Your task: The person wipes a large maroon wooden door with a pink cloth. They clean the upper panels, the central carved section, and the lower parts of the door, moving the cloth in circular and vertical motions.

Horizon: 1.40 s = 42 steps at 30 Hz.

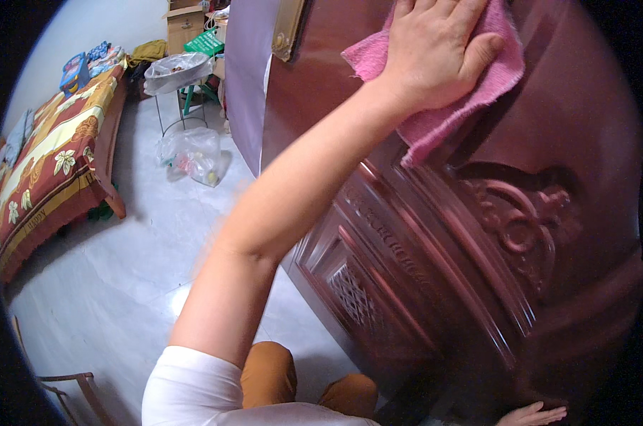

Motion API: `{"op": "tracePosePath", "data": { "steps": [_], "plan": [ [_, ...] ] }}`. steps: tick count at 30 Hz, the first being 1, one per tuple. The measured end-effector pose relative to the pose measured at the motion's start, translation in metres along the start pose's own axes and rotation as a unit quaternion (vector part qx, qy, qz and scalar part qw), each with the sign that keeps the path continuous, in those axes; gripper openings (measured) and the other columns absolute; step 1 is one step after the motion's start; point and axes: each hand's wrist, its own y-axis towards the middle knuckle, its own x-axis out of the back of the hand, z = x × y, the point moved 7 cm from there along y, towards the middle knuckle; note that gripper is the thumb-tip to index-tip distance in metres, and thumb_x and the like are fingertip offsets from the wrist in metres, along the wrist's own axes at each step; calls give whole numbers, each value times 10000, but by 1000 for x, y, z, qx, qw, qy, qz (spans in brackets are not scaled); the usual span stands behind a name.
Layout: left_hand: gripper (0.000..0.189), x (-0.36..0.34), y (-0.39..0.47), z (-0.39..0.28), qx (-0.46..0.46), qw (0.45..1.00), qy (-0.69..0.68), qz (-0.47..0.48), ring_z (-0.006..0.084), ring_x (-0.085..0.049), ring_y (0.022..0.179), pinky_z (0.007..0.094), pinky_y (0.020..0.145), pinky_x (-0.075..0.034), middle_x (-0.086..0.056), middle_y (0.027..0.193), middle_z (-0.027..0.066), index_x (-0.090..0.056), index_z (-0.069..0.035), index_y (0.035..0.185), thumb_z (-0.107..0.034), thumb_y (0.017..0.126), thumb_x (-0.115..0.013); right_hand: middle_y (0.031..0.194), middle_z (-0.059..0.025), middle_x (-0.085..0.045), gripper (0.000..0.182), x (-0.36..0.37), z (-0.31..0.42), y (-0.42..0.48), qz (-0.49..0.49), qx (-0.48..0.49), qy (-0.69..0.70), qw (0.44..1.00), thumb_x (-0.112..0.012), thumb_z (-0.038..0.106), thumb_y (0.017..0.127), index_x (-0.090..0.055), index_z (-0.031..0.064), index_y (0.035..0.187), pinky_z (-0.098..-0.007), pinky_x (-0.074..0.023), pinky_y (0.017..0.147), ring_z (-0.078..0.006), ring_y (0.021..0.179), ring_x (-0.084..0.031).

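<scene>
My left hand (433,53) lies over a pink cloth (497,64) and presses it against a glossy dark red-brown door (321,101). Its thumb sticks out to the right and the fingertips are cut off by the top edge of the picture. Below the cloth, the door bears a carved scroll ornament (518,234), raised mouldings and a lattice-patterned panel (353,293). A brass-coloured handle plate (288,32) is left of the cloth. At the bottom right, my right hand (537,414) shows partly, fingers stretched out, holding nothing visible, close to the dark lower part of the door.
A bed with a patterned cover (65,138) stands at the left. Beyond the door edge are a plastic-covered basin (177,69) on a metal stand and a clear plastic bag (196,157) on the floor. Part of a brown frame (81,388) shows at the lower left.
</scene>
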Motion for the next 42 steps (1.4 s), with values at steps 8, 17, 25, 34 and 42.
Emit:
{"op": "tracePosePath", "data": {
  "steps": [8, 17, 25, 34, 42],
  "plan": [
    [594, -15, -69, 44, 155, 984, 30, -83, 419, -353, 1309, 519, 1059, -288, -459, 1333, 217, -497, 18, 1276, -308, 795, -625, 1526, -324, -2, 664, -1, -3, -2, -13, 22, -20, 999, -342, 301, 1024, -93, -147, 1447, -497, -76, 1148, -429, 1428, -40],
    [461, -9, -182, 186, 196, 979, -38, -41, 328, -433, 1250, 401, 1068, -315, -487, 1304, 168, -472, -9, 1294, -102, 854, -574, 1496, -360, -112, 659, -1, 6, -6, -19, 25, -63, 998, -358, 296, 1015, -150, -177, 1422, -503, -131, 1145, -455, 1404, -141],
    [580, -5, -303, 187, 414, 903, -109, -45, 376, -299, 1372, 458, 1139, -205, -377, 1437, 224, -408, -23, 1386, -235, 867, -558, 1475, -362, -192, 612, 4, 13, -2, -39, 33, -124, 991, -374, 256, 1006, -223, -189, 1399, -506, -206, 1128, -463, 1371, -236],
    [574, -9, -253, 232, 394, 917, -57, -8, 354, -327, 1345, 469, 1106, -232, -401, 1419, 191, -438, -60, 1351, -291, 840, -559, 1418, -362, -318, 557, 8, 17, -3, -54, 81, -200, 975, -387, 223, 998, -322, -208, 1345, -462, -288, 1102, -454, 1310, -354],
    [570, 9, -385, 213, 503, 864, -27, -8, 334, -353, 1321, 479, 1076, -255, -423, 1403, 163, -465, -92, 1320, -341, 816, -560, 1476, -347, -216, 593, 4, -7, -14, -31, 79, -187, 979, -374, 230, 1008, -233, -205, 1384, -454, -204, 1138, -439, 1370, -257]
  ]
}}
